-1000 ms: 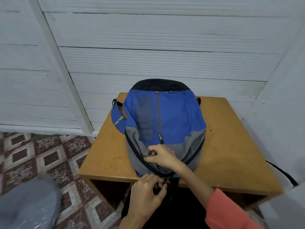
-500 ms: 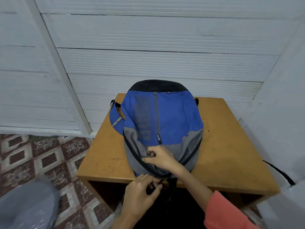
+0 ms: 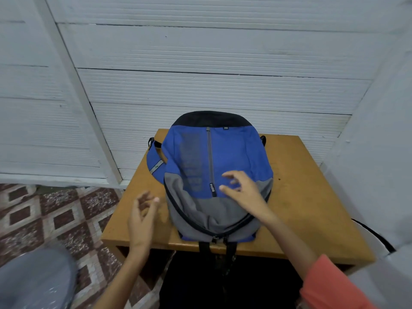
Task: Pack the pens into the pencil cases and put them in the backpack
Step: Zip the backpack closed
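Backpack (image 3: 223, 157), blue and grey, flat on the wooden table (image 3: 312, 197) with its zip (image 3: 217, 239) end toward the person, likely for easy reach; zip looks closed, no pens or pencil cases visible. Left hand (image 3: 142, 215) hovers beside it, fingers loosely curled, empty; right hand (image 3: 243, 192) over the front panel (image 3: 236, 150), fingers spread, gripping nothing.

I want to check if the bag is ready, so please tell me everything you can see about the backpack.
The backpack is fabric, blue in the middle, grey at the near end, black at the far end. It lies flat, front up, on the wooden table. A grey zipper runs down its front; the main zipper looks closed at the near edge. Black straps hang off the table. The right hand is over it, open; contact is unclear.
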A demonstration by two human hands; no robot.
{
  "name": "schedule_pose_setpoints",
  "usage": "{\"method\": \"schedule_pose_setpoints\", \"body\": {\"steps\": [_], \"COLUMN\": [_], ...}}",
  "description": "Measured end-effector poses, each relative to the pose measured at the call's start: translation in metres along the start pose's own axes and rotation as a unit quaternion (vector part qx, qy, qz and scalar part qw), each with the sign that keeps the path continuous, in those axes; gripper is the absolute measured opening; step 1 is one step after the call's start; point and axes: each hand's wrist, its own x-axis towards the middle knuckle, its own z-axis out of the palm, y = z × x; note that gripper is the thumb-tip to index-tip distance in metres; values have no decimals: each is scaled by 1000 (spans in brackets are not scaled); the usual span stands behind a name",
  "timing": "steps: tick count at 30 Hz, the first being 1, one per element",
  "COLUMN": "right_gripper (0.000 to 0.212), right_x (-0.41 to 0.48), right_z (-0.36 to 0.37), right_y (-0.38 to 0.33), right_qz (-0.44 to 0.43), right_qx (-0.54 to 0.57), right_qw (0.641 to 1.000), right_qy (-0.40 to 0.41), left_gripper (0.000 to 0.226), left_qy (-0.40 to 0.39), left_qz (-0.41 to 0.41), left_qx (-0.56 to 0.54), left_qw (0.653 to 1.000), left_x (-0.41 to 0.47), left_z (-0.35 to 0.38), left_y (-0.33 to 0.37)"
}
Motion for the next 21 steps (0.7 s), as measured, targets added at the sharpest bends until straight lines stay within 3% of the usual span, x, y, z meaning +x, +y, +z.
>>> {"method": "schedule_pose_setpoints", "body": {"steps": [3,5,7,11,15,21], "right_gripper": [34,46,62,82,102,94], "right_x": [8,15,19,19,23,26], "right_z": [-30,-46,-56,-53,-42,-41], "right_y": [17,36,52,69,72,74], "right_qz": [-11,52,133,184,196,192], "right_qx": [-77,-139,-110,142,201,209], "right_qw": [981,958,959,964,954,952], "right_qy": [178,244,226,127,109,111], "left_gripper": [43,49,55,70,83,79], "left_qy": [39,52,49,0,-62,-78], "left_qz": [-31,-52,-69,-108,-146,-172], "left_qx": [-19,-31,-40,-39,-44,-28], "left_qw": [999,997,996,993,986,982], "left_x": [26,37,44,50,51,57], "left_z": [-1,3,9,32,59,73], "left_y": [1,3,5,11,5,-7]}}
